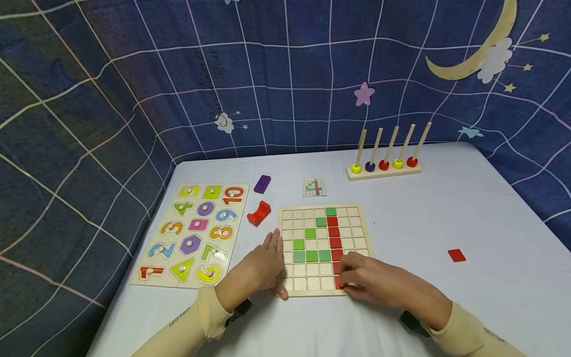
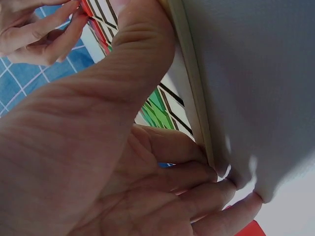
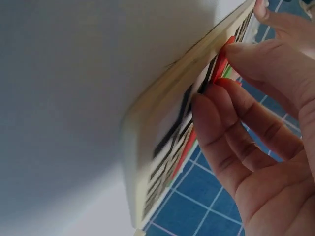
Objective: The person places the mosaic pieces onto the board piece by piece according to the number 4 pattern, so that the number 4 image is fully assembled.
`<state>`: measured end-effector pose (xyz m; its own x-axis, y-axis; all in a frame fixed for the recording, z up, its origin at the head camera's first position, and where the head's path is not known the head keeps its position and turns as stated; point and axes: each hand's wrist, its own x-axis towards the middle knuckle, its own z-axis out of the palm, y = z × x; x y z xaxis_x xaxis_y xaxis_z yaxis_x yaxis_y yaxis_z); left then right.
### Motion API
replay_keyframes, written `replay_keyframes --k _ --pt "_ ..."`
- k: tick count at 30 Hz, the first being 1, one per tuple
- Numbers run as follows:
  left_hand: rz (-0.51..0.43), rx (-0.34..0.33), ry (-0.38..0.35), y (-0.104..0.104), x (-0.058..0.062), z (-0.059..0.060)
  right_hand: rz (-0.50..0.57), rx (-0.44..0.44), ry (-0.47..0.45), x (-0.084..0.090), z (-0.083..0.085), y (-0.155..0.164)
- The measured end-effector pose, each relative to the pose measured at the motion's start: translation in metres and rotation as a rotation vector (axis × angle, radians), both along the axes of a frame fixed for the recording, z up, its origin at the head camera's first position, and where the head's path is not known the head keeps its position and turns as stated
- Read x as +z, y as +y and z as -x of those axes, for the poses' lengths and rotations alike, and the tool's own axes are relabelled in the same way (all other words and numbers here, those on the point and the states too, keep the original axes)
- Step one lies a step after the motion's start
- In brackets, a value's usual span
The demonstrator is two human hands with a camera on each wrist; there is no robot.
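Note:
A square wooden grid board (image 1: pixel 301 270) lies flat on the table, with a column of red square tiles (image 1: pixel 335 243) and several green tiles (image 1: pixel 312 256) left of it. At the column's near end, my right hand (image 1: pixel 368 277) pinches a red square tile (image 3: pixel 224 59) between thumb and fingertips, right at the board's surface. My left hand (image 1: pixel 263 265) rests along the board's left edge, fingers extended, its thumb by the near left corner. In the left wrist view, the fingertips touch the board's wooden side (image 2: pixel 199 108).
Beyond the board lies a small pattern card (image 1: pixel 314 187). A number-and-shape puzzle (image 1: pixel 209 238), a red curved block (image 1: pixel 259 213) and a purple block (image 1: pixel 262 184) lie to the left. One loose red tile (image 1: pixel 457 255) is at right; a peg stand (image 1: pixel 383 172) stands at the back.

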<state>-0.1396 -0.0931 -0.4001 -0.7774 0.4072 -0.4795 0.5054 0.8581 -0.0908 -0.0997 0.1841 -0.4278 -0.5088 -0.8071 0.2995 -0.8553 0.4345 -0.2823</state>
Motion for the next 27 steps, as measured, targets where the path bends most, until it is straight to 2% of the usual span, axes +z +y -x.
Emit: replay_keyframes --k 9,13,19,27 --pt "0.006 0.005 0.0 -0.001 0.001 0.0 0.097 0.007 0.122 -0.005 0.001 0.015" --pt "-0.001 0.02 -0.022 0.0 0.0 -0.001 0.085 -0.036 0.107 0.0 0.001 0.033" --pt "0.024 0.0 0.002 0.0 -0.001 -0.001 -0.001 -0.16 0.077 0.009 -0.003 0.061" --pt "0.013 0.009 0.003 0.001 0.001 -0.001 -0.136 -0.396 0.058 0.015 -0.004 0.115"
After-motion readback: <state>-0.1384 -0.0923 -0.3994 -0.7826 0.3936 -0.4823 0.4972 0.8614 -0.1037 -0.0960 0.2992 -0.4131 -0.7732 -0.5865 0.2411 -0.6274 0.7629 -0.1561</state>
